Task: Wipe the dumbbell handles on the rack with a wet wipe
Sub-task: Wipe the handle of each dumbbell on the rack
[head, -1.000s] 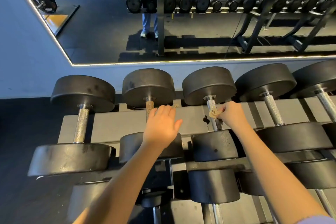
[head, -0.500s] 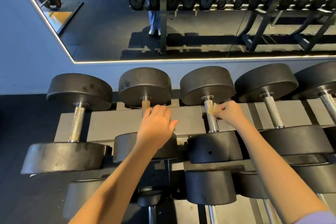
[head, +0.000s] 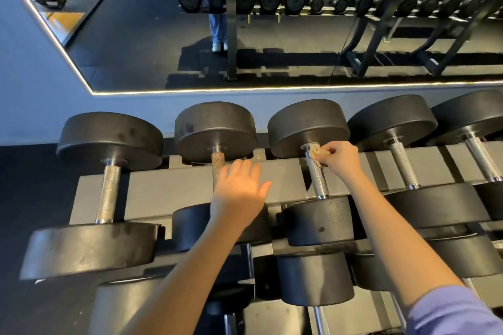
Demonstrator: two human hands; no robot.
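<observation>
Chrome shows along most of the third dumbbell handle (head: 319, 181) from the left. Your right hand (head: 340, 159) is at its far end, just under the black rear head. Your fingers there are curled and pinch a small crumpled wet wipe (head: 315, 150) against the bar where it meets that head. A pale shred of the wipe hangs down beside the metal.

Your left hand (head: 239, 193) lies palm down and relaxed, fingers straight and close together, thumb out to the right, and it holds nothing. It sits over the grey rack (head: 168, 190) rail and the near head of the second dumbbell. Its fingertips reach up beside the second handle (head: 218, 162) (the brownish, rust-toned one), and you cannot tell whether they touch it.

The leftmost handle (head: 109, 193), knurled and silver, rests in its slot well apart from your left hand. The fourth handle (head: 404, 168) lies just to the right of your right wrist, with nothing on it. More dumbbells sit on a lower tier beneath your forearms.

Behind the rack, a wall mirror (head: 136, 35) reflects rows of dumbbells and a person's legs in blue trousers and pale shoes. A lilac sleeve (head: 449, 313) covers your right upper arm at the lower right corner.
</observation>
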